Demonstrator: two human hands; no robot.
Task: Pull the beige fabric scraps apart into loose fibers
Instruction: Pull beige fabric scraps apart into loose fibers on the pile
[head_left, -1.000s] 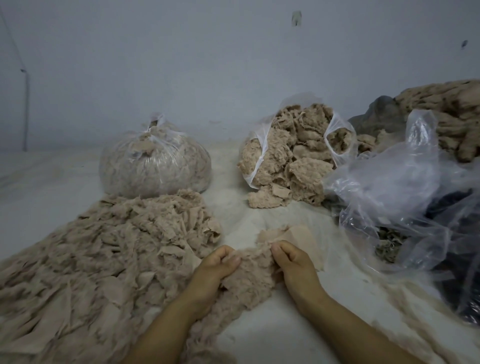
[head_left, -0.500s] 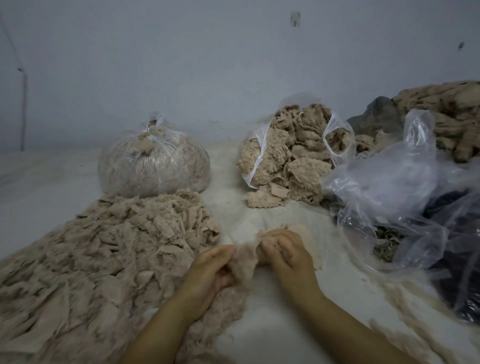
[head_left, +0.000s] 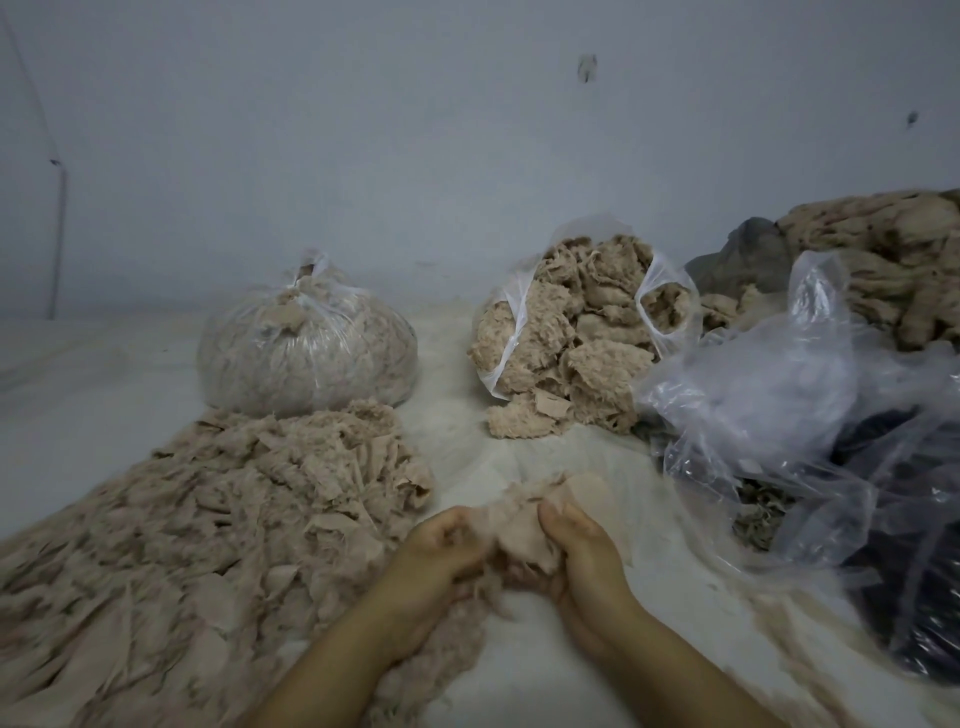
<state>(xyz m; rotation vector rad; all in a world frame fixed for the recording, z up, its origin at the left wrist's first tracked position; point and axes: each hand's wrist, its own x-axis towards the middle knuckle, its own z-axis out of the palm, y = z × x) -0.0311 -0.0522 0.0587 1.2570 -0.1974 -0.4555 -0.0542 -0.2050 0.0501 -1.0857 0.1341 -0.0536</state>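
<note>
Head view: gripping one beige scrap (head_left: 524, 530) between both hands, left hand (head_left: 441, 551) and right hand (head_left: 582, 545) curling fingers round its opposite edges, thumbs pressing on top. Trailing loose fibers (head_left: 441, 639) below the left fingers. Lying just left of the left knuckles: big scrap pile (head_left: 208, 519). Sitting beyond the fingertips: tied bag (head_left: 306, 353), open bag (head_left: 582, 332).
</note>
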